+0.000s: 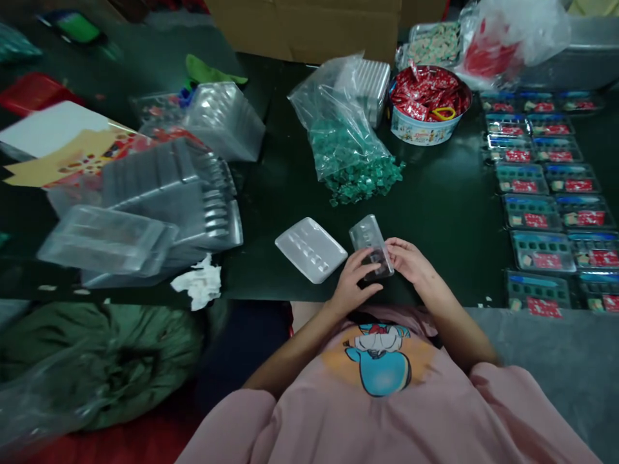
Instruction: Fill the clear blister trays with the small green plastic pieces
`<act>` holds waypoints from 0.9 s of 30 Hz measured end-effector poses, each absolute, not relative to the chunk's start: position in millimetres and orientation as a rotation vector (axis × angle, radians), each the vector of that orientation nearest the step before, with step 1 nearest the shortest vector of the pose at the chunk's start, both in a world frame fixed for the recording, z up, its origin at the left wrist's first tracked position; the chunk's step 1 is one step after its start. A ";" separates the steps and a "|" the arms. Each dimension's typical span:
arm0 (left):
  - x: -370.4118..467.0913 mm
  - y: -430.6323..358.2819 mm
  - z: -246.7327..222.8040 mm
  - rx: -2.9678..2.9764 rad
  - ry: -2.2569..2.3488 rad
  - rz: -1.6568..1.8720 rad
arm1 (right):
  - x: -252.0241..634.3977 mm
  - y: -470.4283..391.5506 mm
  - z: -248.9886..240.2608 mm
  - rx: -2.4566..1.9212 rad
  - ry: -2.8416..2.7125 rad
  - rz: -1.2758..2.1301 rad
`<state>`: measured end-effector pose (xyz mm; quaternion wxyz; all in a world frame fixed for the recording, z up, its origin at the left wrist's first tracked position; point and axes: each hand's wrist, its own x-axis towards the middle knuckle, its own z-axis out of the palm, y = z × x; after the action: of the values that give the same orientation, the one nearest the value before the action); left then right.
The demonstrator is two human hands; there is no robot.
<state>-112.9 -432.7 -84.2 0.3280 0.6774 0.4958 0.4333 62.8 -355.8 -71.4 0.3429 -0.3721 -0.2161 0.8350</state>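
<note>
A small clear plastic blister tray point(366, 232) is tilted near the table's front edge, between my two hands. My left hand point(356, 282) lies over its lower left part, fingers across it and thumb along the bottom edge. At the tray's right edge, my right hand point(409, 261) grips with bent fingers; some fingertips are hidden. Just left of them, a second clear plastic piece point(309, 248) with a row of moulded bumps lies flat on the dark table. Behind the hands, small green translucent pieces point(360, 183) spill from a clear plastic bag point(333, 96).
Filled trays point(534, 248) with red packets stand in columns on the right. A round tin point(425, 132) of red packets sits at the back. Stacked clear trays point(155, 187) and a crumpled white tissue point(198, 282) are on the left. A cardboard box point(309, 29) stands behind.
</note>
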 end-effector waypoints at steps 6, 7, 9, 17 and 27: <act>-109.4 -405.7 -87.6 1.243 1.432 1.254 | 45.6 -355.8 -69.6 -0.983 -0.657 2.226; -109.6 -403.2 -89.8 1.223 1.422 1.243 | 43.8 -355.5 -69.9 -0.980 -0.657 2.229; -110.5 -401.5 -93.5 1.201 1.389 1.232 | 42.2 -354.8 -69.6 -0.979 -0.651 2.229; -109.7 -409.5 -84.1 1.198 1.319 1.183 | 42.0 -354.0 -57.8 -0.972 -0.674 2.192; -97.3 -407.6 -78.9 1.037 1.304 1.310 | 37.3 -357.7 -57.4 -1.029 -0.694 2.181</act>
<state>-97.3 -407.6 -78.9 0.4891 0.4269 0.5365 0.5391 37.3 -357.7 -57.4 0.3108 -0.3897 -0.2627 0.8262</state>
